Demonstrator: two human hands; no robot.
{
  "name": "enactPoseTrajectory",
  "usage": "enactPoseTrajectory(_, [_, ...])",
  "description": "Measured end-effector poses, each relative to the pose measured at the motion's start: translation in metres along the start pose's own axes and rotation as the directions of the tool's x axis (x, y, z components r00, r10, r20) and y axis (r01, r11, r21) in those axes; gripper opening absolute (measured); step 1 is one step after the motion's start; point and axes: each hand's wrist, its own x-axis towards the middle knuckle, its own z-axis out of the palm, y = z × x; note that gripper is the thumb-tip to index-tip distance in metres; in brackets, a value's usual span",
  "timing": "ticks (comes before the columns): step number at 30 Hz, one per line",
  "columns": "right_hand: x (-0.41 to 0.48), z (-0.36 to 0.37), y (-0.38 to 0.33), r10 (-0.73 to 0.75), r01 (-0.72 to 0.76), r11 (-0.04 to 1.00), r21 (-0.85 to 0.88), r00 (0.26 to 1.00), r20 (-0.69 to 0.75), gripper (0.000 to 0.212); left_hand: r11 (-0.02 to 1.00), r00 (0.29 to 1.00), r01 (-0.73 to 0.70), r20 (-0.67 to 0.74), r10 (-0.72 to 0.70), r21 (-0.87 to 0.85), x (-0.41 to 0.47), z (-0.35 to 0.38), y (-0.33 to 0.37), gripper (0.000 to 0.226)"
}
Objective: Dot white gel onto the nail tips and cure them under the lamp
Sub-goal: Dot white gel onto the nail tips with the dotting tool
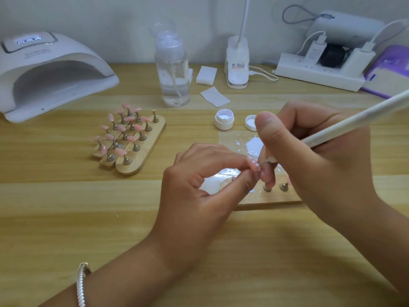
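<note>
Over a pale wood-grain table (66, 207) by a white wall (110, 14), the left hand (199, 185) pinches a pink nail tip (252, 164). The right hand (314, 151) grips a white dotting pen (354, 122).

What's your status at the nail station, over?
Left hand pinches pink nail tip. Right hand grips dotting pen, point at the tip. Rack of tips stands before lamp.

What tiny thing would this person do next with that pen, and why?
Probably lift the dotting pen off and set the next white dot alongside. The left hand pinches a pink nail tip, the right hand has the pen's needle at it, and only a few dots show near its edge.
</note>
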Motion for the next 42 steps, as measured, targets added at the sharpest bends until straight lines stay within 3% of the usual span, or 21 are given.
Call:
enactPoseTrajectory(19, [0.0,-0.003,0.003,-0.028,0.028,1.0,-0.007,1.0,0.009,0.042,0.999,0.999,-0.033,-0.012,0.034,0.014,0.0,0.0,-0.001,0.004])
enactPoseTrajectory(28, [0.024,-0.024,-0.017,-0.096,0.119,0.981,0.153,0.985,-0.144,0.035,1.0,0.999,-0.023,-0.032,0.023,0.001,-0.002,-0.001,0.0,0.005])
enactPoseTrajectory(33, [0.04,-0.06,-0.022,-0.167,0.159,0.986,-0.055,0.966,-0.196,0.025,1.0,0.999,-0.018,-0.035,0.017,-0.011,-0.002,-0.002,0.0,0.004])
enactPoseTrajectory(35, [0.039,-0.081,-0.017,-0.136,0.107,0.985,-0.135,0.964,-0.228,0.02,1.0,0.999,-0.018,-0.036,0.017,-0.011,-0.003,-0.002,0.0,0.004])
enactPoseTrajectory(37, [0.033,-0.1,-0.005,-0.094,0.026,0.967,-0.253,0.961,-0.26,0.028,1.0,0.999,-0.017,-0.037,0.016,-0.012,-0.003,-0.002,0.0,0.006])
enactPoseTrajectory(39, [0.024,-0.116,0.014,-0.044,-0.063,0.908,-0.414,0.969,-0.244,0.028,1.0,0.999,-0.012,-0.036,0.012,-0.008,-0.003,-0.002,-0.001,0.007])
enactPoseTrajectory(42, [0.006,-0.13,0.038,0.057,-0.07,0.723,-0.687,0.998,-0.042,0.015,1.0,1.0,-0.001,-0.031,0.001,-0.007,-0.003,-0.002,0.0,0.009])
